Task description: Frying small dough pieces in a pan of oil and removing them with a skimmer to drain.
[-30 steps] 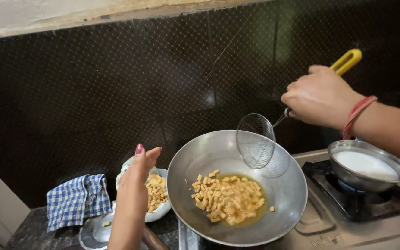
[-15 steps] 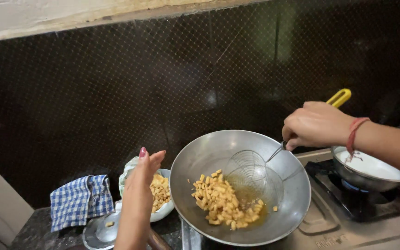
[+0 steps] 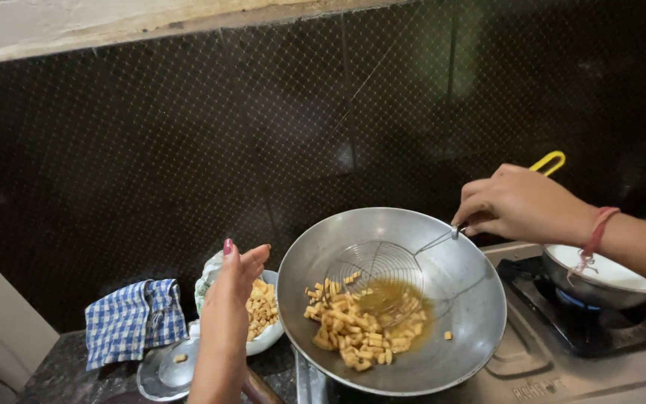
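A dark speckled stone counter (image 3: 61, 370) runs under a black tiled wall (image 3: 188, 150). On it, a blue checked cloth (image 3: 132, 318) lies beside a white bowl (image 3: 267, 340) of fried pieces. The left hand (image 3: 233, 299) hovers open-fingered, holding nothing. A tilted steel wok (image 3: 457, 299) holds golden fried pieces (image 3: 345, 329) in oil; the right hand (image 3: 521, 203) grips a yellow-handled wire skimmer (image 3: 375, 265) dipped among them. A small steel pan (image 3: 600, 280) sits rightmost on the burner.

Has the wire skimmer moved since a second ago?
Yes. The wire skimmer has dropped from above the wok's far rim into its oil and fried pieces.
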